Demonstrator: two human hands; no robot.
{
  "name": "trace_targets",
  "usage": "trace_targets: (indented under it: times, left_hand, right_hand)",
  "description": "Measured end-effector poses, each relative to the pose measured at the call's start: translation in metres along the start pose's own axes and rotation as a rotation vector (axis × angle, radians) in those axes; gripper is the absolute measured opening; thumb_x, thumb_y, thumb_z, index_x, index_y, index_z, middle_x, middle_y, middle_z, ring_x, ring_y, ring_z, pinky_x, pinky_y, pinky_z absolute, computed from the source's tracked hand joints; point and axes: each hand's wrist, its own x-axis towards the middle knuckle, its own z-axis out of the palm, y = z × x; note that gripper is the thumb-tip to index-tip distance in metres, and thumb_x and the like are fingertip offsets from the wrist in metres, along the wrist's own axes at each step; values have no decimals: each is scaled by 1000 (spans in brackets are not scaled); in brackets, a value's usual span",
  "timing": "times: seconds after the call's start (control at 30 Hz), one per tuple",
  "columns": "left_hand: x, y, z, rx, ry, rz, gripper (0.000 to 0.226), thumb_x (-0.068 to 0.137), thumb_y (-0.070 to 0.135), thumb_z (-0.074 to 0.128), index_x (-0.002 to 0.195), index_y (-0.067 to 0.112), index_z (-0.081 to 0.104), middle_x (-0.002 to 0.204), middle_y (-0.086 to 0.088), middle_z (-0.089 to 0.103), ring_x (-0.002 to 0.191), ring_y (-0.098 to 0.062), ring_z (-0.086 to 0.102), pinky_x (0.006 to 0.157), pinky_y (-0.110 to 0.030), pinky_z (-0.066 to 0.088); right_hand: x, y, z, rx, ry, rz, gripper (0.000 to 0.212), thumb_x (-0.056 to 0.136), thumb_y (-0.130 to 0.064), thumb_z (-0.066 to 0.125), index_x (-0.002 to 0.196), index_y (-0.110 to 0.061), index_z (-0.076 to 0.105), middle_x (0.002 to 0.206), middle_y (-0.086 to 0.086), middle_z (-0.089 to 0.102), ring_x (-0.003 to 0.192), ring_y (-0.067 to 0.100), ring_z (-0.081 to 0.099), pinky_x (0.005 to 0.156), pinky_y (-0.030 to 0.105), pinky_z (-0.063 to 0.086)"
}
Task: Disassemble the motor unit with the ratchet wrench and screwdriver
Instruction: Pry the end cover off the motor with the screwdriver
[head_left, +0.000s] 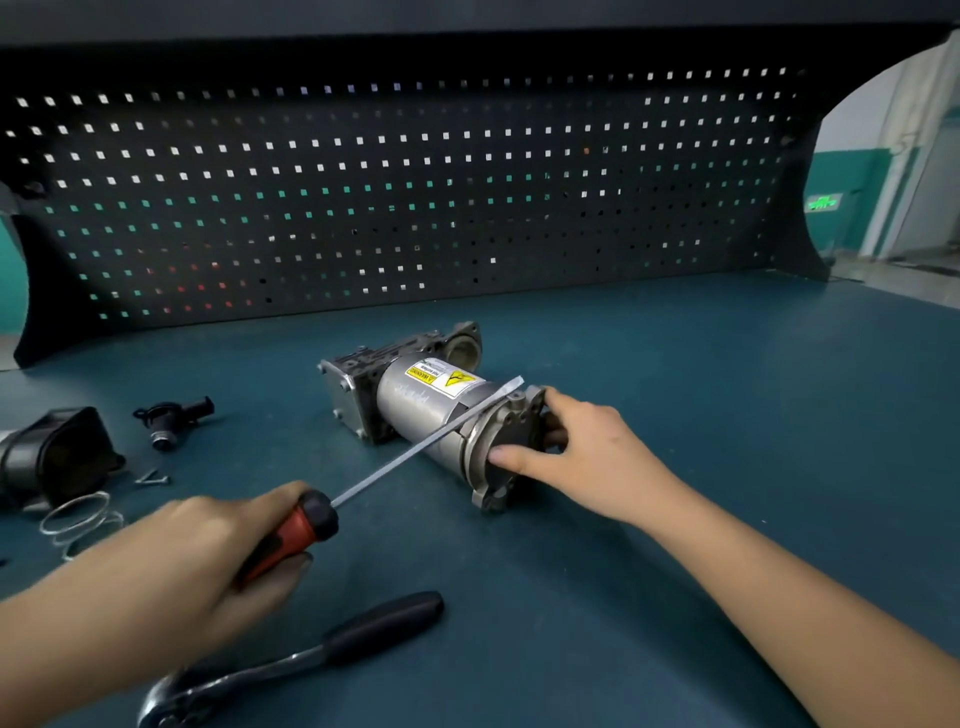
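Note:
The motor unit (415, 410) lies on its side on the blue-green bench, a silver cylinder with a yellow warning label and a grey housing at its far end. My right hand (576, 452) grips the metal end cap (498, 436) at the near end, thumb on its face and fingers behind it. My left hand (208, 551) holds the red and black handle of a flat screwdriver (395, 467). Its long blade slants up to the right across the cylinder, its tip just above the end cap. The ratchet wrench (291, 660) rests on the bench near me.
Removed parts lie at the left: a dark housing (57, 457), a small black fitting (171, 415), wire rings (78, 519) and a few loose screws (153, 478). A black pegboard (415, 197) stands behind the bench. The bench's right edge runs beyond the motor.

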Motion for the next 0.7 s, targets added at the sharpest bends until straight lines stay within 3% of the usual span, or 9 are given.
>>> trace_targets:
  times: [0.07,0.13,0.23,0.3,0.4,0.47,0.53,0.63,0.7]
  left_hand:
    - [9,-3,0,46,-33,20,36,72,53,42,101,33,49,49,13,56,34,-13,53,27,-27,43]
    - [20,-7,-11,107,-7,22,38,71,54,42,103,34,50,51,13,59,35,-15,55,27,-26,44]
    - [25,-11,-20,116,-15,19,45,70,57,43,109,35,50,55,16,61,38,-11,57,31,-25,46]
    - [22,-9,-18,81,12,0,50,70,60,43,113,36,49,57,16,63,39,-11,58,33,-24,48]
    - [8,-9,-10,-41,13,-87,51,72,70,40,115,45,48,58,18,61,36,-6,48,36,-24,48]
    - [-1,-14,-12,-89,45,-127,45,73,80,34,113,62,42,57,21,59,37,-4,46,38,-26,48]
    - [-9,-20,-15,-107,58,-157,42,72,80,36,113,69,35,56,21,58,41,-5,53,39,-28,49]
    - [-22,-30,-12,-116,100,-158,42,73,78,39,113,67,37,63,25,59,48,-1,59,40,-27,51]
    - [-33,-39,-9,-97,61,-198,42,76,78,36,116,64,39,77,35,58,61,9,59,45,-16,50]
  right_hand:
    - [0,0,-2,-8,-20,-10,55,71,-55,65,113,-20,54,109,-4,65,100,13,61,89,35,49]
    - [-1,-2,0,-32,-28,13,73,64,-66,60,121,-23,48,118,-7,61,108,11,57,92,31,47]
    - [-3,-6,11,-91,-5,90,122,53,-78,57,148,-19,8,150,-3,29,137,15,30,107,30,29]
    - [-3,-11,21,-102,32,117,130,55,-76,61,148,-18,-9,155,-5,13,141,15,19,108,30,25]
    - [-1,-14,27,-114,104,142,115,57,-70,66,144,-17,12,147,0,31,133,19,34,97,32,36]
    - [0,-17,26,-145,151,141,91,56,-67,68,124,-17,32,126,-2,48,118,20,47,79,30,41]
    - [0,-19,25,-180,156,146,77,56,-65,68,109,-19,36,111,-4,51,110,21,51,72,29,37]
    - [0,-20,23,-240,176,136,79,55,-67,68,110,-17,42,109,-3,53,108,22,52,71,28,35]
    - [2,-22,22,-274,197,123,80,53,-68,68,110,-16,45,106,-3,54,105,22,52,70,27,34]
